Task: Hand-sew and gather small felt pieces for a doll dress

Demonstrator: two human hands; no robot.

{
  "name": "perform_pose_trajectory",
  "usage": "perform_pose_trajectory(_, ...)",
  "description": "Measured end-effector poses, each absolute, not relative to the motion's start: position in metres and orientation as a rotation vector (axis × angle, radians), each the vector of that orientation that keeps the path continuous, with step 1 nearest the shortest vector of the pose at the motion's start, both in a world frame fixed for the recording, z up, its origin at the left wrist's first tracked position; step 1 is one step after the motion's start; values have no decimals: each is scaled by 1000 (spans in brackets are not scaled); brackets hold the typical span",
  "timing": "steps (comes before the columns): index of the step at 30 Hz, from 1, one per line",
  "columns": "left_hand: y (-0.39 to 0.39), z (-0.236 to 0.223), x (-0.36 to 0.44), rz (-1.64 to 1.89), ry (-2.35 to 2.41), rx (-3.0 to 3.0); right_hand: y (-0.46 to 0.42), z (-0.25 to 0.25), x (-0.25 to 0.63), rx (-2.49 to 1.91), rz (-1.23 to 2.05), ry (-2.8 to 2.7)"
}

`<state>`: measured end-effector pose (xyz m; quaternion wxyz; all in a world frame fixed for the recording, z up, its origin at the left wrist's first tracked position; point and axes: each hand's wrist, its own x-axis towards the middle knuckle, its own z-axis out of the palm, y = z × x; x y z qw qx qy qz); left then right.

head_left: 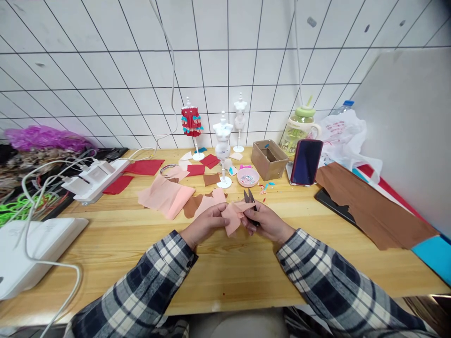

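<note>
Peach piece (pixel 232 219) pinched, left hand (pixel 210 221); right hand (pixel 270 223) clamps scissors (pixel 252 201); bare table edge (pixel 225 303) mid-front

1. Printed in pinkish red across a white plastic bag (pixel 341 139), too blurred to read.
2. Lettered faintly on the pale band (pixel 298 124) of a green-lidded drinking bottle (pixel 292 134), illegible.
3. Marked again lower on that bottle, likewise unreadable.

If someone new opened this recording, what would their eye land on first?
Probably the ruffled miniature red dress with blue bows, on a small white dress form at the back, near the white tiled wall. Next, front and centre, the thin pale-peach scrap in the left hand, with dark-bladed scissors in the right hand. Glossy purple plastic also stands out at far left.
</note>
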<state>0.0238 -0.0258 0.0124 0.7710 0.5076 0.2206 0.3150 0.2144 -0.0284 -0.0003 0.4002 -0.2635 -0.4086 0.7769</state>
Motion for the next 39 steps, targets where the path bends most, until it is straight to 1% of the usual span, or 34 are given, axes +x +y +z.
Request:
perform_pose_trajectory(3,-27,17,24,667,476,1125,-29,0,213,-680,1943,-1065)
perform_pose_trajectory(7,-24,12,21,689,620,1119,-26,2,214,-794,1849,-1020)
perform_pose_trajectory(12,-15,1,15,932,792,940,-23,-1,216,-1053,1764,-1077)
perform_pose_trajectory(15,-10,-1,12,1020,851,892,-24,-4,215,-1125,1670,-1256)
perform_pose_trajectory(19,-8,-3,10,1029,884,919,-27,-8,213,-1214,1466,-1650)
perform_pose_trajectory(21,-8,-4,10,1016,880,948,-28,-8,213,-1217,1400,-1755)
perform_pose_trajectory(39,-6,-10,7,921,1064,1284,-25,-9,213,-1241,1261,-1930)
